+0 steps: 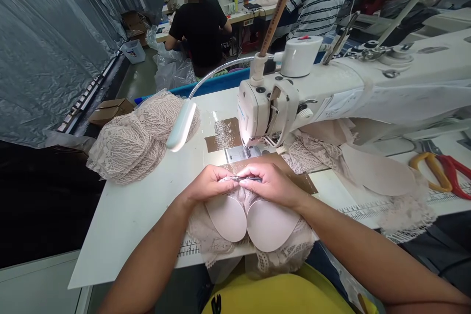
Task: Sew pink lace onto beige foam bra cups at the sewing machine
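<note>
- At far left, lace cups (127, 142) are piled on the white table (110, 235).
- The upper edge of the lace bra (259, 225) is pinched by the left hand (212, 183), thumb against forefinger.
- The bra is laid at the table's near edge, its long axis running left to right; the smooth cups are turned up, rounded ends pointed toward the person.
- A slim dark tool (250, 178), perhaps snips, is pinched in the right hand (270, 182); its ends are mostly hidden by fingers.
- The sewing machine (312, 88) and red-handled scissors (451, 169) are cut off at right.
</note>
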The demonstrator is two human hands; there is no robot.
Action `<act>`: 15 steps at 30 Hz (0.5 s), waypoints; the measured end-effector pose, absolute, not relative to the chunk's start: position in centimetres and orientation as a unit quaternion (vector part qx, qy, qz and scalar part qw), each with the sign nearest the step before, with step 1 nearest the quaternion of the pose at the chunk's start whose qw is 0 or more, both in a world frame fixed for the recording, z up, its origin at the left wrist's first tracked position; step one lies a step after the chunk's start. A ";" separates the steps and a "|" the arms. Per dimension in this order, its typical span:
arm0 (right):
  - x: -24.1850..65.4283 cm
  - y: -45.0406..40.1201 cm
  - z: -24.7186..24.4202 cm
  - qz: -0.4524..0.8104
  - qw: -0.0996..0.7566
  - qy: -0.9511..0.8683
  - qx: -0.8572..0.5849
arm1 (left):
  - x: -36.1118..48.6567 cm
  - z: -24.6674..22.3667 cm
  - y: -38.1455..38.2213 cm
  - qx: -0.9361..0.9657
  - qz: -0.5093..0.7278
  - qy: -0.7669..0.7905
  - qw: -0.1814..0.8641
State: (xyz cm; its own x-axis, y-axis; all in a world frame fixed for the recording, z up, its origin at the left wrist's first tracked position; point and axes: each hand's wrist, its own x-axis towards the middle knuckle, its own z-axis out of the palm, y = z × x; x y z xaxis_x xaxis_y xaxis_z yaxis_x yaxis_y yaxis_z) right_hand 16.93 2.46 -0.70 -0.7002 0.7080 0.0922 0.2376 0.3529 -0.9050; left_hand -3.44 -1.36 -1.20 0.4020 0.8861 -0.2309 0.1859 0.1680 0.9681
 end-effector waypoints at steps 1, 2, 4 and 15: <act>16.9 2.5 -0.7 0.484 0.244 -0.785 -0.300 | -3.4 -1.2 -1.3 0.577 0.288 0.464 0.607; 16.9 2.4 -0.7 0.485 0.243 -0.785 -0.300 | -3.4 -1.3 -1.3 0.576 0.287 0.464 0.608; 17.0 2.4 -0.7 0.487 0.239 -0.784 -0.302 | -3.5 -1.4 -1.3 0.575 0.286 0.466 0.609; 16.8 2.5 -1.1 0.508 0.265 -0.752 -0.325 | -3.5 -1.6 -1.4 0.581 0.288 0.460 0.606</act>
